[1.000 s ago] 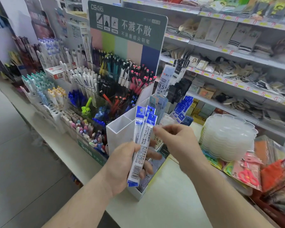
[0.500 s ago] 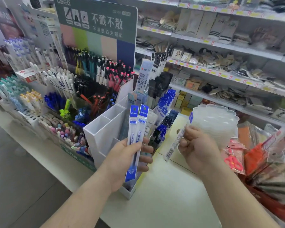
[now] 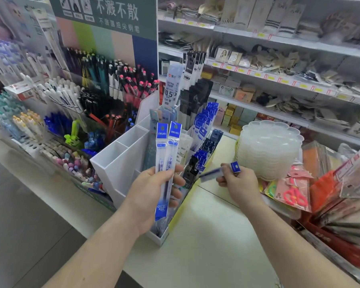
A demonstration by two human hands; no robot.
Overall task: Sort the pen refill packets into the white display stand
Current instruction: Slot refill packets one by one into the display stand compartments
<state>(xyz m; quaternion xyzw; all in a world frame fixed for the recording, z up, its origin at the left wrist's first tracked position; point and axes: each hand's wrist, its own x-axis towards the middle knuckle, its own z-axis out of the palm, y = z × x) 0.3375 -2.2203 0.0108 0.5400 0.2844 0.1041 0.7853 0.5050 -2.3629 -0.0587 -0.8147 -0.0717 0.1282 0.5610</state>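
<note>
My left hand [image 3: 152, 194] grips two long clear refill packets with blue headers [image 3: 167, 154], held upright in front of the white display stand [image 3: 121, 163]. My right hand [image 3: 237, 181] pinches a single blue-headed refill packet [image 3: 218, 173], tilted almost flat and pointing left towards the stand's right side. The stand's left compartments look empty. Its right compartments hold several blue, black and clear refill packets [image 3: 202, 129].
A large pen display with a green sign [image 3: 104, 15] stands behind the stand. A stack of clear scalloped trays [image 3: 268, 150] sits right of the stand. Packaged scissors [image 3: 293, 190] and other packets crowd the right edge. Shelves of goods fill the background; the white counter [image 3: 206, 235] lies under my hands.
My right hand has taken one packet from the bunch in my left hand, carried it right, and now lowers and tips it flat. My left hand keeps two packets.
</note>
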